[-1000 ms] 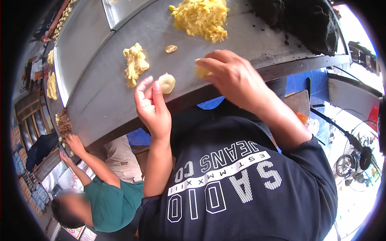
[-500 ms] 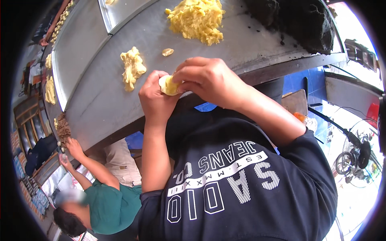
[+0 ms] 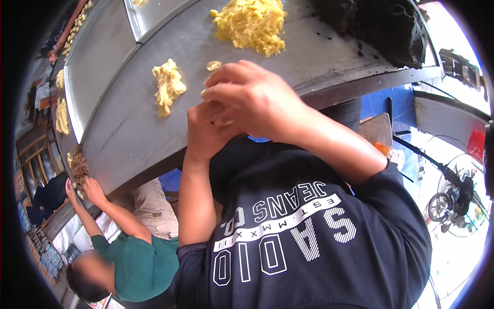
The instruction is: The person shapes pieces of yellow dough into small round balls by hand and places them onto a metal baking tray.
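My left hand [image 3: 205, 131] is closed in front of the table's near edge, holding a small piece of pale dough with yellow filling, which the fingers now hide. Over it curls my right hand [image 3: 252, 100], fingers bent around the same piece and slightly blurred. Just beyond the fingertips lies a small flat piece of dough [image 3: 213, 66]. A soft pale-yellow dough lump [image 3: 169, 87] rests to the left of my hands. Farther off is a larger crumbly yellow mound [image 3: 249, 26].
A large black mass [image 3: 381, 31] covers the table's far right. Metal trays [image 3: 103, 62] stand along the left. A co-worker in a green shirt [image 3: 144, 265] handles small pieces beside a brown mound [image 3: 78, 164]. A fan [image 3: 455, 198] stands at right.
My right hand has moved left and over my left hand, covering the dough piece that showed before. The co-worker's farther hand has shifted toward the table.
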`<state>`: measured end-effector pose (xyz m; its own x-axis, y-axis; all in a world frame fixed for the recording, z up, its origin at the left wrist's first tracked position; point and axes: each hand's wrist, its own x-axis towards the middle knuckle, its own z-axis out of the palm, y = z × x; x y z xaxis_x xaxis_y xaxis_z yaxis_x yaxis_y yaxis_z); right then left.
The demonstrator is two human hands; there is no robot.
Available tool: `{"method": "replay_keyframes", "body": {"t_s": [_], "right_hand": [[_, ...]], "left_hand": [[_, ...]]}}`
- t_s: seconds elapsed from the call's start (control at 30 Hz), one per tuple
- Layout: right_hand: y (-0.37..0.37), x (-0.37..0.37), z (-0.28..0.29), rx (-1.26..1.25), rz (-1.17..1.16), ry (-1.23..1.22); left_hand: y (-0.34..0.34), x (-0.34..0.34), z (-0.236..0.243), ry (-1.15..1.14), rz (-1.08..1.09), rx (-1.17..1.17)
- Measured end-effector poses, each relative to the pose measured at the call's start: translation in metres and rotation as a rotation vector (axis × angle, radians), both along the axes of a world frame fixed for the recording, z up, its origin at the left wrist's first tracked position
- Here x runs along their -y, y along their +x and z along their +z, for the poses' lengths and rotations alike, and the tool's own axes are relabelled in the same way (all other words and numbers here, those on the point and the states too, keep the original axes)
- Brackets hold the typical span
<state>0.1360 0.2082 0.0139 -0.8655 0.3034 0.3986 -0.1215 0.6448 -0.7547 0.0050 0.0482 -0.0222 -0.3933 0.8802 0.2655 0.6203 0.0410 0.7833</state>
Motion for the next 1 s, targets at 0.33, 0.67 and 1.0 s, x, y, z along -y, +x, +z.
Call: {"method": "replay_keyframes", "body": {"t_s": [0.33, 0.67, 1.0], "right_hand": [[0.048, -0.065, -0.018, 0.297, -0.311, 0.511], [0.034, -0.055, -0.020, 0.114, -0.135, 0.405], [0.030, -0.052, -0.029, 0.036, -0.138, 0.035]], "left_hand": [[-0.013, 0.013, 0.003, 0.007, -0.154, 0.878], [-0.009, 0.006, 0.001, 0.112, -0.069, 0.840], [0.005, -0.004, 0.002, -0.004, 0.032, 0.362]]}}
